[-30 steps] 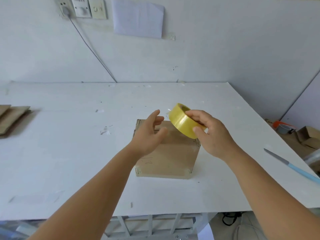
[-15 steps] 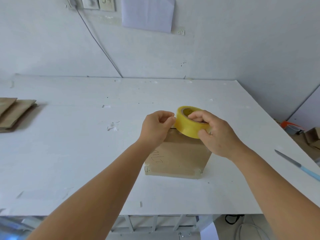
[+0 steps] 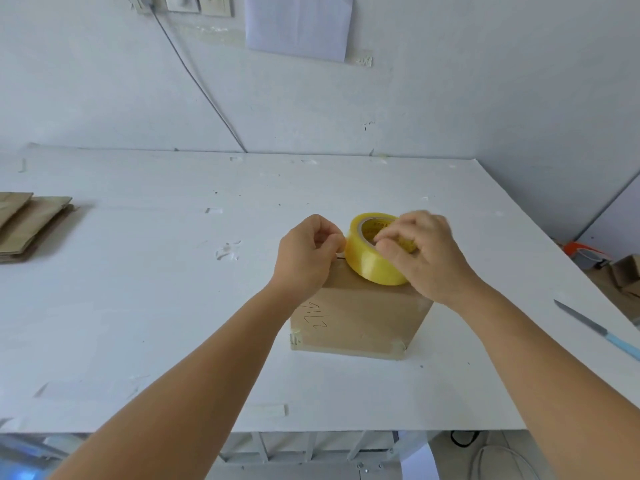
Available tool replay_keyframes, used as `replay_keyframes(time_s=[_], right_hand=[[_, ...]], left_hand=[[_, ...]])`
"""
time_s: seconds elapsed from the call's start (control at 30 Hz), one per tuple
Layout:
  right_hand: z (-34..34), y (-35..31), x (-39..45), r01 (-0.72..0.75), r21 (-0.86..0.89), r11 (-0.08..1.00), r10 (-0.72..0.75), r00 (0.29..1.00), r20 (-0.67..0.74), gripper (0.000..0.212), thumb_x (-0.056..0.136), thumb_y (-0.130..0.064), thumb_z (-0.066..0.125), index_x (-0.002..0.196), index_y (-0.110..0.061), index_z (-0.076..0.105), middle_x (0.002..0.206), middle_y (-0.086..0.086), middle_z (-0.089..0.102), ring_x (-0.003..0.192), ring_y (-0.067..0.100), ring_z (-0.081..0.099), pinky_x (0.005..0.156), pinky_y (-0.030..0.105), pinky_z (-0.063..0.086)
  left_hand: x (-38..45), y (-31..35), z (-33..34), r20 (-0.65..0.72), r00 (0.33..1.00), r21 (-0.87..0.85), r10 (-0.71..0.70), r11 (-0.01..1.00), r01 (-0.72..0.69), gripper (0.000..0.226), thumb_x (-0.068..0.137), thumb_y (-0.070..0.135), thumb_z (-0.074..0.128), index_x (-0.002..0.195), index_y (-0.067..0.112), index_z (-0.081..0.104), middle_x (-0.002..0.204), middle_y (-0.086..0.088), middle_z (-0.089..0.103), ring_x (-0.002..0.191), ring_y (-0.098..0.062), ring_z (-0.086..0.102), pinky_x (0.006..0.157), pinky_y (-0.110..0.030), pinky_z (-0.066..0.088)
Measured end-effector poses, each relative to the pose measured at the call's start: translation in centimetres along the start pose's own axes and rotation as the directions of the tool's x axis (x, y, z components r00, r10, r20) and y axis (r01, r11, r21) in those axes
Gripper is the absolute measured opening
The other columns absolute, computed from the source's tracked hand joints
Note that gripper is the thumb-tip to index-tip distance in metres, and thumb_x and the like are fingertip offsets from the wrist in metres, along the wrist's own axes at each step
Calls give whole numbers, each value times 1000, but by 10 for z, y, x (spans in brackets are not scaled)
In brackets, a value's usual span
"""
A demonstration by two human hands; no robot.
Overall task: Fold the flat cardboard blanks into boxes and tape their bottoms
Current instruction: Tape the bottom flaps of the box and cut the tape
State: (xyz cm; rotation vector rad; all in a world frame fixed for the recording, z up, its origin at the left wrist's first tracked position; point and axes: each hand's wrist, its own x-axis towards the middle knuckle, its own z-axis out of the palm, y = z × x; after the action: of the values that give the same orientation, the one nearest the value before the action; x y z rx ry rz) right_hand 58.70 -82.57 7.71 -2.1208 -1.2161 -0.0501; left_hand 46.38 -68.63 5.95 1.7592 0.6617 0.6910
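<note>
flat cardboard blanks (image 3: pixel 31 223) lie stacked at the left edge of the frame on the white table (image 3: pixel 138 306). just right of centre, the left hand (image 3: pixel 306 256) pinches at the side of the yellow tape roll (image 3: pixel 374 254), fingers curled, above the folded cardboard box (image 3: pixel 360 320). the right hand (image 3: pixel 426 254) grips the roll, and a blue-handled knife (image 3: pixel 599 329) lies at the right edge.

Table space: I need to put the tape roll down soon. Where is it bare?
Bare table lies between the flat cardboard stack and the box, and behind the box toward the wall. Crowded over the box: both hands on the tape roll. A knife borders the right edge.
</note>
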Motion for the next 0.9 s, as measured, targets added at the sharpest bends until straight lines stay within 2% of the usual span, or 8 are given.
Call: replay_keyframes(time_s=[0.1, 0.17, 0.27, 0.43, 0.5, 0.6, 0.7, 0.9], right_hand=[[1, -2, 4, -305, -19, 952, 305, 952, 20, 61, 84, -56, 54, 134, -22, 46, 136, 2, 45, 129, 21, 35, 104, 26, 25], [3, -1, 6, -466, 129, 875, 452, 883, 124, 53, 86, -43, 59, 132, -21, 45, 128, 2, 53, 113, 21, 51, 95, 33, 41], [3, -1, 11, -485, 175, 857, 478, 874, 81, 33, 86, -19, 57, 118, -21, 53, 108, 1, 60, 94, 20, 58, 79, 33, 49], [5, -7, 19, -351, 299, 887, 397, 912, -107, 23, 97, -17, 39, 114, -31, 42, 98, 7, 60, 84, 29, 65, 62, 38, 51], [9, -11, 21, -237, 340, 910, 313, 931, -188, 22, 98, -18, 36, 110, -36, 38, 94, 9, 59, 86, 28, 65, 63, 39, 51], [22, -10, 19, -91, 367, 926, 208, 933, -295, 31, 96, -16, 41, 110, -44, 37, 109, 5, 54, 93, 25, 62, 74, 37, 52], [34, -9, 12, 9, 360, 933, 138, 915, -379, 37, 93, -11, 45, 120, -36, 41, 114, -2, 44, 96, 25, 58, 81, 37, 50], [44, -6, 9, 120, 268, 956, 22, 881, -473, 43, 90, 0, 47, 131, -13, 44, 116, 0, 38, 103, -18, 38, 84, 1, 35]], left_hand=[[-3, -2, -1, -11, 999, -3, 36, 999, -36, 16, 87, 11, 59, 76, 22, 61, 84, -3, 72, 84, -20, 67, 84, -43, 54], [-4, -3, -1, -25, 999, -12, 48, 999, -48, 17, 86, 11, 60, 75, 24, 61, 84, -2, 72, 83, -21, 67, 84, -45, 54], [-4, -5, -2, -38, 996, -6, 84, 996, -84, 19, 87, 11, 61, 75, 26, 63, 82, 4, 71, 81, -19, 65, 84, -45, 54], [-7, 0, -12, -91, 965, 127, 246, 964, -234, 23, 87, 16, 65, 73, 33, 59, 88, 9, 57, 78, 3, 54, 73, -11, 44], [-7, 2, -16, -88, 959, 185, 268, 951, -249, 19, 89, 19, 64, 74, 29, 57, 81, 4, 61, 71, -4, 55, 66, -16, 45], [-8, 2, -23, -43, 989, 92, 142, 986, -138, 15, 91, 17, 60, 78, 24, 58, 75, 0, 69, 63, -15, 65, 69, -34, 53], [-9, 2, -31, 44, 999, -58, -2, 998, 5, 11, 87, 8, 64, 81, 17, 61, 82, -7, 74, 82, -22, 69, 84, -42, 54], [-8, 8, -47, 345, 915, -473, -210, 803, 362, 39, 81, 5, 70, 117, 6, 55, 101, -10, 73, 99, -23, 69, 88, -28, 54]])
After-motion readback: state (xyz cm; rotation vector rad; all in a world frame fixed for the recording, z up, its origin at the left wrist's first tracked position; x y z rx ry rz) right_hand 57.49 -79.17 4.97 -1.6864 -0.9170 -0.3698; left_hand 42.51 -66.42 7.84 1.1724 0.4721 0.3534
